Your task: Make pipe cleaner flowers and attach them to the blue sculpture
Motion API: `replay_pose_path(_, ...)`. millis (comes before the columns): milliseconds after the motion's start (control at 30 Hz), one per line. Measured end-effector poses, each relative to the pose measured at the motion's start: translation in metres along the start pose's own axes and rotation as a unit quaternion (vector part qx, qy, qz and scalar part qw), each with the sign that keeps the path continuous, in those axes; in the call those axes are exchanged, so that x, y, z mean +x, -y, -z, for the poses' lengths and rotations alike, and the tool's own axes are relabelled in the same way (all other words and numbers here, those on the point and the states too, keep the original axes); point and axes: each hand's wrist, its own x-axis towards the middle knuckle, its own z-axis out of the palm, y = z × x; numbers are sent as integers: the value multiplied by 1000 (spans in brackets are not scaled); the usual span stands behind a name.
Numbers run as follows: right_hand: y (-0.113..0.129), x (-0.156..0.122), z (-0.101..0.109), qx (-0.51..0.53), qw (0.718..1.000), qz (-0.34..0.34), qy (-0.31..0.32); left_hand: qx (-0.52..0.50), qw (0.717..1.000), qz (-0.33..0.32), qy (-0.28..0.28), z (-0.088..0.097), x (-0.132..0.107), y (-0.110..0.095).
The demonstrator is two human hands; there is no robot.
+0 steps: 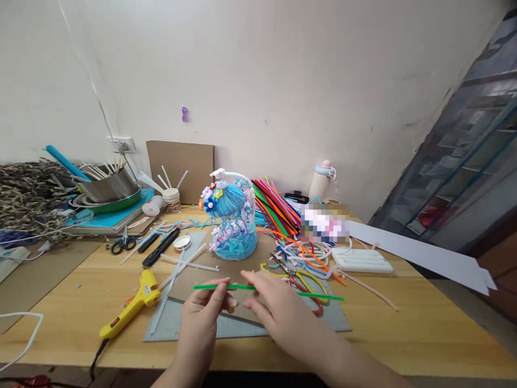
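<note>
Both of my hands are on one green pipe cleaner [242, 287], which hangs just above the cutting mat [173, 323] near the front edge of the tabletop [404, 334]. Its long axis runs almost level, left to right, close to parallel with that front edge and dipping slightly toward the right. My left hand [204, 315] pinches it between thumb and forefinger just in from its left tip. My right hand [278, 310] is closed on it a little further along, its fingertips nearly meeting those of the left. Only a short stretch lies between the two grips. The greater part of the stem passes behind my right hand and juts out free beyond it, toward the tabletop's right edge. A yellow glue gun [133, 307] lies left of my left hand, and a blue pipe-cleaner figure [232, 221] stands further back.
</note>
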Motion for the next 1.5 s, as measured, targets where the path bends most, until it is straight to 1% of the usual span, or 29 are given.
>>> replay_pose_path(67,7,8,-7,8,1000,21,11,-3,1000,-3,10,-1,-2,-2)
replay_pose_path(167,-1,16,-4,-53,997,64,0,24,999,-32,-1,15,0,-9)
replay_pose_path(233,-14,17,3,-102,991,91,-9,52,996,-58,-31,33,4,-12)
replay_pose_path(300,-29,18,11,-138,986,90,-30,71,990,-88,-83,51,10,-15)
replay_pose_path(333,-37,18,15,-151,984,82,-48,80,986,-99,-109,60,13,-16)
replay_pose_path(400,-55,18,22,-165,980,57,-98,117,977,-113,-139,75,20,-17)
replay_pose_path(467,-73,17,28,-161,976,29,-147,167,968,-113,-149,87,26,-17)
replay_pose_path(533,-90,17,32,-145,972,-12,-186,205,960,-123,-147,94,33,-16)
replay_pose_path(600,-103,16,34,-124,967,-60,-213,241,949,-153,-130,95,39,-16)
replay_pose_path(633,-106,16,33,-111,965,-83,-223,257,944,-172,-112,93,41,-15)
replay_pose_path(700,-108,15,31,-79,960,-125,-238,288,935,-199,-52,80,42,-15)
replay_pose_path(767,-102,15,27,-37,961,-147,-232,307,928,-207,42,57,36,-13)
replay_pose_path(833,-93,15,22,-7,971,-142,-191,319,913,-220,128,30,27,-10)
replay_pose_path(867,-88,15,20,-5,977,-133,-167,327,900,-237,166,17,22,-8)
replay_pose_path(933,-82,15,18,-20,985,-121,-124,355,873,-260,212,-1,17,-4)
replay_pose_path(967,-80,14,18,-31,986,-122,-109,374,861,-263,224,-5,18,-2)
replay_pose_path(1000,-80,14,18,-40,987,-126,-96,400,850,-259,225,-4,22,-2)
replay_pose_path(1033,-80,14,18,-47,987,-131,-84,434,839,-251,212,1,30,-2)
replay_pose_path(1067,-80,14,17,-53,987,-133,-71,478,823,-238,193,11,41,-4)
replay_pose_path(1100,-80,14,17,-56,988,-135,-59,532,802,-222,154,24,53,-7)
replay_pose_path(1133,-80,14,16,-58,988,-134,-49,582,779,-210,99,39,67,-10)
replay_pose_path(1167,-79,14,15,-57,989,-132,-41,625,753,-205,28,54,82,-13)
replay_pose_path(1200,-78,14,14,-56,989,-129,-35,670,714,-200,-23,69,95,-16)
replay_pose_path(1233,-77,14,13,-54,990,-126,-31,711,677,-189,-37,81,107,-19)
replay_pose_path(1267,-76,14,13,-52,991,-124,-28,735,654,-176,-27,90,117,-20)
replay_pose_path(1333,-74,14,11,-52,991,-122,-22,751,639,-164,27,99,129,-20)
replay_pose_path(1367,-74,14,11,-54,991,-124,-22,749,641,-158,57,99,132,-19)
replay_pose_path(1433,-75,14,10,-57,990,-126,-24,728,659,-159,108,95,133,-18)
replay_pose_path(1500,-77,15,9,-57,990,-128,-28,688,693,-170,132,90,129,-22)
